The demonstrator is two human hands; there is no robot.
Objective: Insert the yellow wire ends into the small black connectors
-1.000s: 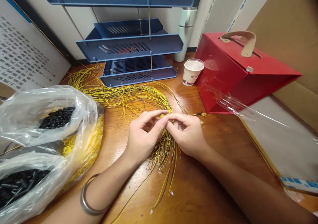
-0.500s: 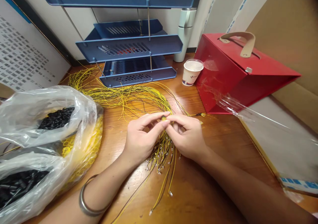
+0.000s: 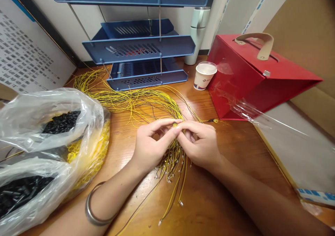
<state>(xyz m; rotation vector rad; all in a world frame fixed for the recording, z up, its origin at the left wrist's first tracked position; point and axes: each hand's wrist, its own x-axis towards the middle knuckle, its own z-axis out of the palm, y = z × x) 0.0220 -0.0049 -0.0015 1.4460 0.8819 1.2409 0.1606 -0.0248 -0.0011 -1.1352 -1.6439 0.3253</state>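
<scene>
My left hand (image 3: 151, 140) and my right hand (image 3: 201, 141) meet above the wires, fingertips pinched together around a small yellow and black piece (image 3: 175, 125). Most of that piece is hidden by the fingers. Beneath both hands runs a bundle of thin yellow and black wires (image 3: 157, 95), sweeping back toward the left. Toward me, the wires fan out and end in small clear bulbs (image 3: 180, 203) that look like LEDs. Right of my right hand, a wire ends in a black sleeve with a yellow tip (image 3: 215, 120).
At left, clear plastic bags (image 3: 90, 122) hold black tube pieces (image 3: 24, 194) and yellow rings (image 3: 95, 159). A blue tiered tray rack (image 3: 146, 78) stands behind, beside a paper cup (image 3: 203, 79), a pale bottle (image 3: 195, 37) and a red box (image 3: 235, 68) with a strap handle.
The whole view has shifted slightly. Both hands keep their pinch at the same spot over the wires, and less of the piece's black part shows between the fingertips.
</scene>
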